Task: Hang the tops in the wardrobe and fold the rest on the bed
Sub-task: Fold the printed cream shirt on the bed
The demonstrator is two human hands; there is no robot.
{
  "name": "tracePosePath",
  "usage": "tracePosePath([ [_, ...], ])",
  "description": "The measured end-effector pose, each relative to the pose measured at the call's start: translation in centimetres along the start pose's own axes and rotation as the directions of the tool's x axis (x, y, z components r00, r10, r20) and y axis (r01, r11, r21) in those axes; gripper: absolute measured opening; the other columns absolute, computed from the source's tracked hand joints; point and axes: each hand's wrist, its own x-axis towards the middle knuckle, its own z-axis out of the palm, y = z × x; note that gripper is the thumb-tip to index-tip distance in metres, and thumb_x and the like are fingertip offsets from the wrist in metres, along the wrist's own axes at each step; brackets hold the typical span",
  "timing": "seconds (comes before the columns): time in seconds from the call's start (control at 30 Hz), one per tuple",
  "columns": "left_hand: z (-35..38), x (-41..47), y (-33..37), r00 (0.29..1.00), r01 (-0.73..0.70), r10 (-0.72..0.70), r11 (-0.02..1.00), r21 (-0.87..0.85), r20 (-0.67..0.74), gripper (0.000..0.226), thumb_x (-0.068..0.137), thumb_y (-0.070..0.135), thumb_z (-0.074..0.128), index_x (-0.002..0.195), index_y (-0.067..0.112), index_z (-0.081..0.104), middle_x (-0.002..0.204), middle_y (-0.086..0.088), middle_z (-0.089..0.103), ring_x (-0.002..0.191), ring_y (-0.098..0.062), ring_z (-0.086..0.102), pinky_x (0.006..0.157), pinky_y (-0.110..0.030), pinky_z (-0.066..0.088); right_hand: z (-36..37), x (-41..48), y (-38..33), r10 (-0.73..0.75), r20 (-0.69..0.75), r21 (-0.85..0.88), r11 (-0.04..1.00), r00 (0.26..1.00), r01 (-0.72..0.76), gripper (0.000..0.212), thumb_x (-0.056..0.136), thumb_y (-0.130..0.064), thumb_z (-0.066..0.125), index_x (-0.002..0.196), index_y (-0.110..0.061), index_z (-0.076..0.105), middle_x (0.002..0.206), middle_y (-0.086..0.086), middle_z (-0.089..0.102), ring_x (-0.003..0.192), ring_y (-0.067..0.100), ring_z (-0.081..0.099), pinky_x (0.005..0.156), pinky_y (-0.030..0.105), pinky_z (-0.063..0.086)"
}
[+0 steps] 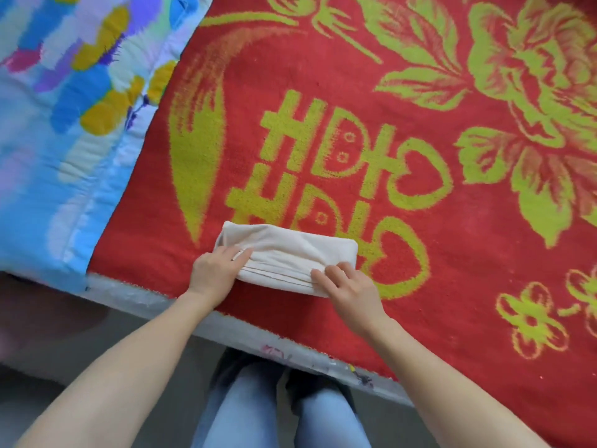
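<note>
A cream garment point(284, 250), folded into a small thick rectangle with several layers showing along its near edge, lies on the bed's red blanket point(420, 247) near the front edge. My left hand point(213, 273) holds the left end of the bundle, fingers lying over its top and thumb hidden. At the right near corner my right hand point(345, 284) grips the stacked layers with curled fingers. No hanger, top or wardrobe is in view.
The red blanket carries yellow-green flowers and characters. A blue quilt point(64, 124) with coloured patches lies on the bed's left side. The pale mattress edge point(245, 331) runs diagonally in front of me, with grey floor and my jeans-clad legs point(281, 412) below.
</note>
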Motion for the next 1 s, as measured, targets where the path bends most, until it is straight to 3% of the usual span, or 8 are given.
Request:
tracePosePath([
  [0.1, -4.3, -2.4, 0.9, 0.996, 0.062, -0.056, 0.994, 0.087, -0.071, 0.047, 0.064, 0.001, 0.035, 0.083, 0.013, 0.076, 0.071, -0.004, 0.069, 0.047, -0.022, 0.058, 0.035, -0.021, 0.036, -2.7, 1.3, 0.1, -0.157, 0.033, -0.001, 0.988, 0.987, 0.157, 0.033, 0.077, 0.004, 0.037, 0.100, -0.016, 0.047, 0.072, 0.001, 0.057, 0.063, 0.020, 0.052, 0.042, 0.027, 0.039],
  [0.23, -10.7, -11.1, 3.2, 0.933, 0.347, -0.326, 0.928, 0.136, -0.156, 0.047, 0.061, 0.004, 0.034, 0.080, 0.012, 0.076, 0.070, -0.004, 0.069, 0.048, -0.021, 0.061, 0.036, -0.021, 0.040, -5.9, 5.5, -4.2, -0.422, 0.017, 0.054, 0.905, 0.906, 0.421, 0.036, 0.071, -0.006, 0.040, 0.104, -0.018, 0.048, 0.080, -0.001, 0.059, 0.071, 0.019, 0.051, 0.045, 0.027, 0.041],
  [0.33, -15.6, -20.2, 5.0, 0.809, 0.586, -0.557, 0.791, 0.176, -0.189, 0.044, 0.063, 0.006, 0.036, 0.078, 0.014, 0.077, 0.067, -0.001, 0.067, 0.050, -0.019, 0.063, 0.036, -0.022, 0.041, -7.6, 8.9, -11.5, -0.624, -0.044, 0.141, 0.769, 0.780, 0.623, 0.040, 0.068, -0.009, 0.040, 0.106, -0.019, 0.049, 0.081, -0.001, 0.060, 0.073, 0.019, 0.050, 0.044, 0.026, 0.043],
  [0.5, -22.3, -35.5, 9.5, 0.515, 0.856, -0.815, 0.473, 0.208, -0.265, 0.048, 0.060, 0.009, 0.033, 0.078, 0.013, 0.076, 0.067, 0.000, 0.068, 0.052, -0.019, 0.064, 0.036, -0.020, 0.040, -9.6, 9.8, -26.9, -0.851, -0.177, 0.254, 0.447, 0.495, 0.858, 0.041, 0.063, -0.015, 0.049, 0.104, -0.021, 0.048, 0.079, -0.003, 0.060, 0.074, 0.019, 0.050, 0.042, 0.024, 0.043],
  [0.6, -24.3, -44.9, 13.3, 0.334, 0.938, -0.901, 0.288, 0.193, -0.278, 0.051, 0.058, 0.011, 0.032, 0.088, 0.015, 0.073, 0.073, 0.002, 0.068, 0.057, -0.019, 0.066, 0.037, -0.019, 0.040, -10.7, 7.8, -36.5, -0.916, -0.251, 0.279, 0.242, 0.314, 0.929, 0.036, 0.068, -0.022, 0.044, 0.103, -0.020, 0.049, 0.079, -0.003, 0.056, 0.076, 0.018, 0.042, 0.042, 0.021, 0.042],
  [0.73, -25.1, -56.1, 17.8, 0.142, 0.985, -0.946, 0.107, 0.133, -0.291, 0.047, 0.058, 0.012, 0.035, 0.101, 0.020, 0.050, 0.073, 0.003, 0.067, 0.059, -0.018, 0.066, 0.041, -0.022, 0.044, -10.7, 2.8, -48.0, -0.933, -0.335, 0.291, 0.028, 0.129, 0.956, 0.029, 0.074, -0.025, 0.045, 0.102, -0.021, 0.050, 0.081, -0.004, 0.047, 0.075, 0.016, 0.040, 0.045, 0.022, 0.041],
  [0.83, -24.1, -64.4, 19.2, 0.061, 0.995, -0.939, 0.031, 0.093, -0.338, 0.045, 0.059, 0.009, 0.034, 0.100, 0.019, 0.049, 0.070, 0.000, 0.066, 0.060, -0.020, 0.066, 0.041, -0.024, 0.045, -9.5, -1.5, -56.1, -0.935, -0.348, 0.310, -0.045, 0.070, 0.950, 0.025, 0.076, -0.023, 0.048, 0.100, -0.020, 0.050, 0.077, -0.004, 0.052, 0.074, 0.016, 0.041, 0.045, 0.022, 0.041],
  [1.0, -23.4, -75.3, 18.0, -0.017, 0.996, -0.949, -0.043, 0.077, -0.315, 0.042, 0.059, 0.007, 0.035, 0.092, 0.018, 0.060, 0.067, -0.002, 0.063, 0.060, -0.022, 0.066, 0.043, -0.023, 0.045, -6.9, -6.5, -66.4, -0.963, -0.263, 0.381, -0.044, 0.062, 0.924, 0.027, 0.076, -0.017, 0.049, 0.102, -0.021, 0.050, 0.077, -0.003, 0.059, 0.078, 0.016, 0.044, 0.044, 0.021, 0.045],
])
